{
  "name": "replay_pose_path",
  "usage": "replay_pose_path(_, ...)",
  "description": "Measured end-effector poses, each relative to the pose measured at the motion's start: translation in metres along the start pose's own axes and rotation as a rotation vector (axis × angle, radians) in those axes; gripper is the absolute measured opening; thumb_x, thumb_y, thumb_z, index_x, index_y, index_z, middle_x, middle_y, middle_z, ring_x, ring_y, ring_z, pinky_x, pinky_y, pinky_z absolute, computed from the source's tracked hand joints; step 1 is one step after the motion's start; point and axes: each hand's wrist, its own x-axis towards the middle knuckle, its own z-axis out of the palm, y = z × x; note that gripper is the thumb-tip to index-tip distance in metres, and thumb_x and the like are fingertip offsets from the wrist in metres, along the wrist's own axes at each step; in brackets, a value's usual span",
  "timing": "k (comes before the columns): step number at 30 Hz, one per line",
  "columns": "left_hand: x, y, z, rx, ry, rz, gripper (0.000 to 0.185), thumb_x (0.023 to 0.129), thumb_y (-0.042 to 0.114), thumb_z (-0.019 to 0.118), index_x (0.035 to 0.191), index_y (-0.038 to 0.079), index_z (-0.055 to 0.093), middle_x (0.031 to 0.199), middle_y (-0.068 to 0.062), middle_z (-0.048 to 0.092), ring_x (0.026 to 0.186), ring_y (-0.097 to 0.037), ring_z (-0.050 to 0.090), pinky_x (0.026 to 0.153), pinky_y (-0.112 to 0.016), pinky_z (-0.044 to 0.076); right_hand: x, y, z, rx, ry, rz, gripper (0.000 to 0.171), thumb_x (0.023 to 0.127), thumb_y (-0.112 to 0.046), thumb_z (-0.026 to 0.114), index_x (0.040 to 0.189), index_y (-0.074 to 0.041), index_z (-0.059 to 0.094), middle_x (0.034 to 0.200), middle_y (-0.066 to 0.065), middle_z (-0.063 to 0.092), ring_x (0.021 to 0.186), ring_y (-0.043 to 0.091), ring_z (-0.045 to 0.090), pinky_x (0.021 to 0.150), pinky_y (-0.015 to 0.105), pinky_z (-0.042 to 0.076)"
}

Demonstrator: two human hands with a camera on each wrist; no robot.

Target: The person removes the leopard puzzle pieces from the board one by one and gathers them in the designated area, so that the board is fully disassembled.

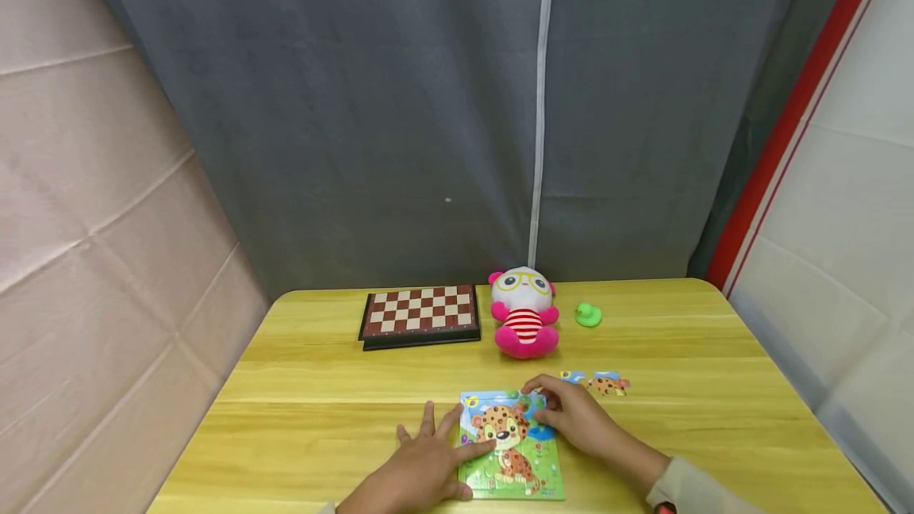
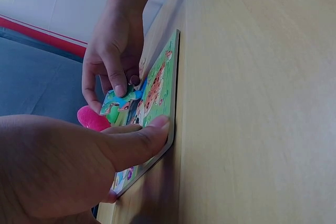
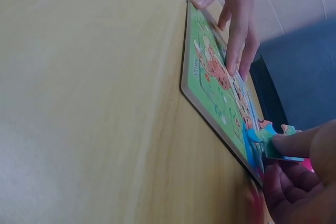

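Yellow wooden table [image 1: 321,387], grey curtain behind. Left hand [image 1: 421,466] lying flat, fingers straight, pressing left edge of leopard jigsaw board [image 1: 524,474]. Right hand [image 1: 571,415] pinching blue puzzle piece [image 2: 116,102] by edges over board's far right corner. Piece looking light, thin, stiff; edge pinch suiting. Beyond fingertips: loose pieces [image 1: 596,381], plush toy [image 1: 524,324], green duck [image 1: 589,314], chessboard [image 1: 420,314].
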Motion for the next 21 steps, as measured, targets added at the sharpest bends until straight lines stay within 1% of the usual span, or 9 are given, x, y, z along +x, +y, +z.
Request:
replay_pose_path(9,0.000,0.000,-0.001,-0.003,-0.012,-0.008,0.068,0.078,0.065,0.062,0.138,0.067,0.029,0.162,-0.011,0.018,0.135,-0.065,0.015,0.082,-0.088,0.025,0.000,0.005,-0.004,0.009,0.010,0.020,0.027,0.089,-0.010,0.070,0.114,-0.019,0.068,0.082,-0.004,0.057,0.075,0.009,0.055,0.066,0.023,0.049)
replay_pose_path(15,0.000,0.001,-0.001,0.000,-0.008,-0.006,0.068,0.078,0.065,0.062,0.138,0.067,0.029,0.162,-0.012,0.018,0.135,-0.065,0.016,0.082,-0.087,0.025,-0.003,0.007,-0.012,0.027,0.017,0.050,0.027,0.090,-0.011,0.069,0.116,-0.017,0.068,0.086,-0.005,0.061,0.078,0.009,0.056,0.069,0.023,0.050)
replay_pose_path(20,0.000,0.001,-0.002,-0.002,-0.008,-0.002,0.068,0.078,0.064,0.062,0.138,0.066,0.030,0.162,-0.011,0.018,0.135,-0.065,0.016,0.082,-0.087,0.026,-0.005,0.011,-0.020,0.020,0.026,0.084,0.026,0.091,-0.011,0.068,0.116,-0.017,0.068,0.092,-0.005,0.064,0.077,0.010,0.056,0.066,0.023,0.048)
replay_pose_path(21,0.000,0.001,-0.002,-0.001,-0.007,-0.001,0.069,0.078,0.064,0.062,0.138,0.066,0.029,0.162,-0.011,0.018,0.135,-0.065,0.016,0.081,-0.088,0.025,-0.006,0.012,-0.022,0.016,0.026,0.090,0.026,0.091,-0.011,0.068,0.116,-0.018,0.068,0.091,-0.005,0.064,0.076,0.010,0.055,0.065,0.023,0.048)
